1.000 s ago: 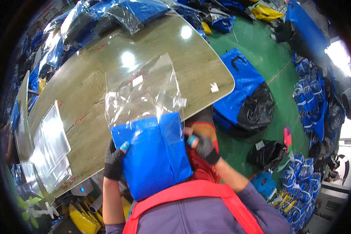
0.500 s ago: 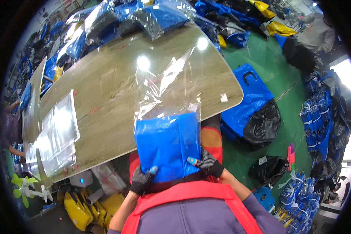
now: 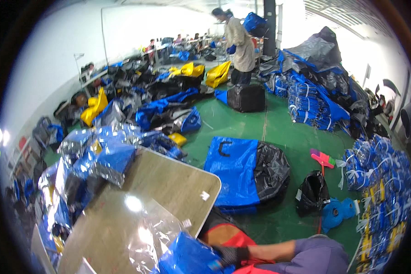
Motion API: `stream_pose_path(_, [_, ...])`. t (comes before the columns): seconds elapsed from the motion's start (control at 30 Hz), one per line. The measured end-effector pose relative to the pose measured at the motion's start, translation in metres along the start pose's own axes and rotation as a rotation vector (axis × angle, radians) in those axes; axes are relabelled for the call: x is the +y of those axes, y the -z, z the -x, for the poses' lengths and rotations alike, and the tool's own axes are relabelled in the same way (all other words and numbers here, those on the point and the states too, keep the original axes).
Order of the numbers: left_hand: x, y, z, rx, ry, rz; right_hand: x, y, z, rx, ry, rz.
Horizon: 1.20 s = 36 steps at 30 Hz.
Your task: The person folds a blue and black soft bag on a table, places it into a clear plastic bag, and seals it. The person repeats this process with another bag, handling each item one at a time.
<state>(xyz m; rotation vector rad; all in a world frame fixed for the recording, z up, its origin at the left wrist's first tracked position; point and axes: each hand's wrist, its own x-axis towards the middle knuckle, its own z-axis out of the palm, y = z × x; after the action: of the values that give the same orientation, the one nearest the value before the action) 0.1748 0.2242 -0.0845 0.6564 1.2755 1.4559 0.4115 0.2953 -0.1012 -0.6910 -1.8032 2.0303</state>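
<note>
A folded blue bag (image 3: 185, 253) in a clear plastic sleeve lies at the bottom of the view, at the table's near edge. The sleeve's loose end (image 3: 157, 226) stretches over the wood-patterned table (image 3: 178, 180), shiny and creased. My right hand (image 3: 229, 256), in a dark knit glove with bare fingertips, is closed on the right side of the folded bag; motion blurs it a little. Out of sight is my left hand. The lower part of the folded bag is cut off by the picture's edge.
Right of the table, a blue-and-black bag (image 3: 235, 171) lies on the green floor. Beyond it are a pink brush (image 3: 323, 159), a black sack (image 3: 312, 194) and tied blue bundles (image 3: 374, 164). Plastic-wrapped bags (image 3: 96, 155) heap at the table's far side. A person (image 3: 239, 43) stands farther back.
My view has swung up and to the right, bringing the room into sight. My left hand has left the picture; my right hand stays at the folded bag.
</note>
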Motion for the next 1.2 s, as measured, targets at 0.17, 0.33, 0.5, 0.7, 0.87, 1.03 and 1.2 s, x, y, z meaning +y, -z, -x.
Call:
stream_pose_path(0.17, [0.002,0.005,-0.010,-0.004,-0.019,-0.049,0.010,-0.015,0.026,-0.102,-0.110,-0.188])
stream_pose_path(0.33, [0.003,0.007,-0.012,-0.013,-0.028,-0.072,0.019,-0.012,0.043,0.200,-0.061,-0.058])
stream_pose_path(0.5, [0.005,0.003,-0.015,-0.006,-0.038,-0.070,0.048,-0.018,0.041,0.274,-0.276,0.043])
stream_pose_path(0.7, [0.004,-0.004,-0.018,0.000,-0.037,-0.090,0.032,-0.013,0.038,0.210,-0.126,-0.365])
stream_pose_path(0.87, [0.005,-0.009,-0.020,-0.004,-0.036,-0.112,-0.001,0.002,0.047,0.032,-0.106,-0.063])
stream_pose_path(1.03, [0.006,-0.009,-0.019,0.000,-0.050,-0.134,0.012,0.020,0.006,-0.161,-0.004,-0.124])
stream_pose_path(1.2, [0.001,-0.009,-0.016,0.010,-0.040,-0.130,0.047,0.012,-0.038,0.067,0.140,-0.110])
